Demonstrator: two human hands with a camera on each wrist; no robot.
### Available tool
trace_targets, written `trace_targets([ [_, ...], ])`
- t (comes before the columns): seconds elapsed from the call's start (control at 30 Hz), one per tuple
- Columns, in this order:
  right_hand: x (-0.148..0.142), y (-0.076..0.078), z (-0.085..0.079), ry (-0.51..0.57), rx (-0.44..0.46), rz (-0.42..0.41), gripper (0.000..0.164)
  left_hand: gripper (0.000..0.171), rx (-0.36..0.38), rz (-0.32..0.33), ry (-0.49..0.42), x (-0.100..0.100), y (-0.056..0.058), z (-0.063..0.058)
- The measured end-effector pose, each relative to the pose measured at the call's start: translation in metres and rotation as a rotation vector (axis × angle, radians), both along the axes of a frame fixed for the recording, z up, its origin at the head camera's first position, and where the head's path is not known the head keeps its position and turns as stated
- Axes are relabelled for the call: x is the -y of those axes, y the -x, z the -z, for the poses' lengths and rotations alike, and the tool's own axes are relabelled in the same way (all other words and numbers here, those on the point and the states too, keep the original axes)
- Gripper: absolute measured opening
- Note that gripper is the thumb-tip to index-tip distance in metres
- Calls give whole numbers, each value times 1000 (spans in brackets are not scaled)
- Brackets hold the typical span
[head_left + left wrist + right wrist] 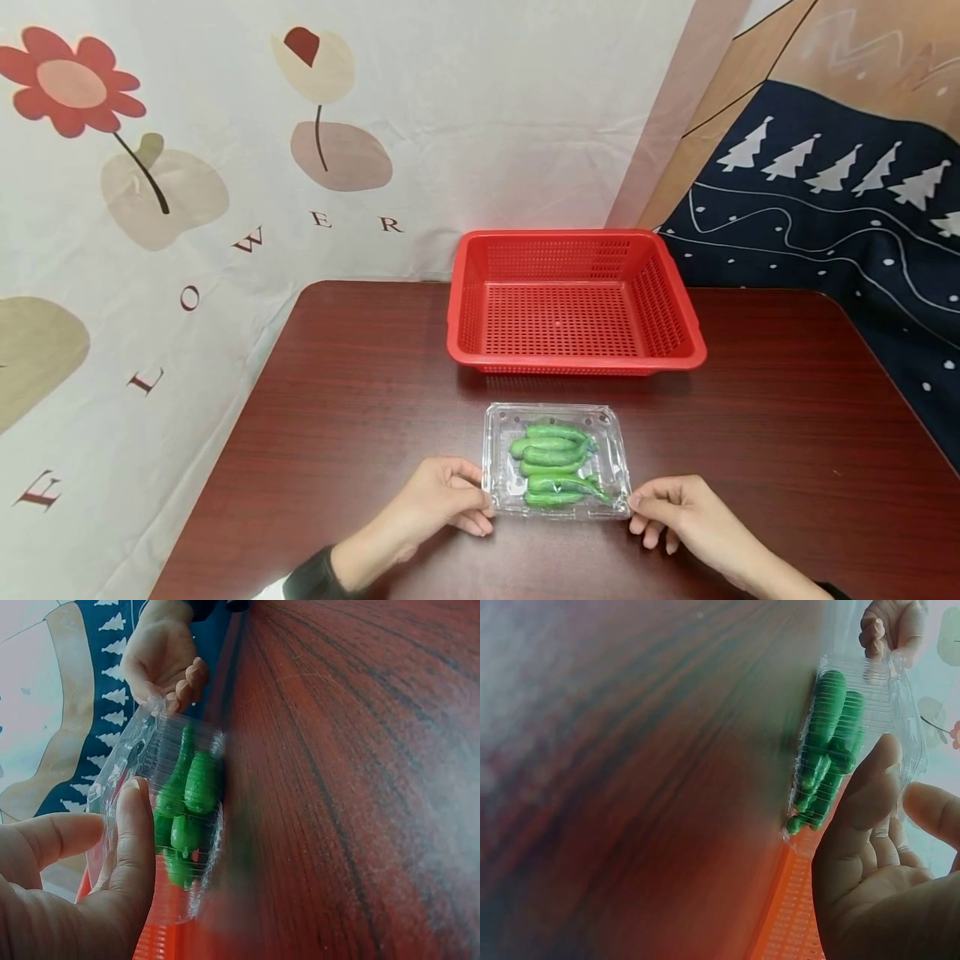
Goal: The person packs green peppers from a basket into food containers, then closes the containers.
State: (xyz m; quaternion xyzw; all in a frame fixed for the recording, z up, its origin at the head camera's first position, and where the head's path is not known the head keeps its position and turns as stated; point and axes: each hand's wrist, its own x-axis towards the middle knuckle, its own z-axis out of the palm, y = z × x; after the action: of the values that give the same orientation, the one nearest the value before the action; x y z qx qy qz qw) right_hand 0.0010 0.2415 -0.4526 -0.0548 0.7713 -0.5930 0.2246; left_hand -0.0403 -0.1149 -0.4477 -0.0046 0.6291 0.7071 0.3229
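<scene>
A clear plastic box point(498, 446), its lid down, lies in front of me on the table. Inside it are several long green vegetables point(555, 458), which look like green peppers, lying mostly crosswise. My left hand point(446, 504) pinches the box's near left corner between thumb and fingers. At the near right corner, my right hand point(686, 512) pinches the edge the same way. The left wrist view has the left thumb point(133, 832) against the lid's rim. In the right wrist view, the right thumb and index finger point(877, 784) are at the rim too.
Behind the box, a red perforated basket point(577, 362) stands near the back edge of the dark red-brown table point(360, 392). A white printed cloth point(487, 108) hangs behind and to the left, a dark blue one with trees point(810, 225) to the right.
</scene>
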Motion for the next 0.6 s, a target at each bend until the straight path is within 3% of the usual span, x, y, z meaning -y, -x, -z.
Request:
trace_targets([
  [0.13, -2, -1, -2, -19, -11, 16, 21, 29, -17, -6, 31, 2, 0, -1],
  [0.3, -7, -1, -6, -89, -95, 49, 17, 36, -117, -29, 104, 9, 2, -5],
  [0.47, -10, -1, -7, -229, -236, 137, 10, 36, -301, -69, 223, 16, 7, -9],
  [0.6, -13, 0, -7, -382, -330, 254, 12, 29, -503, -135, 394, 20, 12, -12],
])
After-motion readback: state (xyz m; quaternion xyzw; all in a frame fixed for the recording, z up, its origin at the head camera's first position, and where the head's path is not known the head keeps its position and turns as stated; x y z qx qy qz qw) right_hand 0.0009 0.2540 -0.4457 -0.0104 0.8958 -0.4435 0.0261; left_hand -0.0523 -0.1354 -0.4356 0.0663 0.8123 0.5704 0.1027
